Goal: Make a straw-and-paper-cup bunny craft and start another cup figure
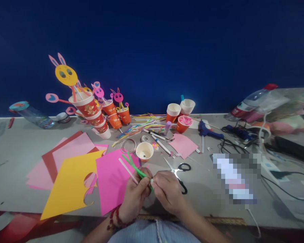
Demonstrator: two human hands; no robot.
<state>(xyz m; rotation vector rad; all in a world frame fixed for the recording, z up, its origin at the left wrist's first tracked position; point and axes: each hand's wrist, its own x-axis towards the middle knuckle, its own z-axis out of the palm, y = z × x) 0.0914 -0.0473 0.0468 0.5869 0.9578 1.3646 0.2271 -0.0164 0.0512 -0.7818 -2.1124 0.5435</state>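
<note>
My left hand, with a beaded bracelet at its wrist, is closed around green pipe cleaners whose loose ends stick up to the left. A pale straw also juts out between its fingers. Against its fingertips, my right hand is closed in a pinch on the same bundle. A small whitish bit shows where the fingertips meet; the grip partly hides the joint. Beyond the hands stands a white-lined paper cup with a dark spot inside its bottom. Scissors lie open beside my right hand.
Pink card and yellow card with round cut-outs lie left. Behind stand decorated rabbit cups, scattered pipe cleaners and stacked cups. A glue gun, cables, a bottle and a blurred-out phone-like object occupy the right.
</note>
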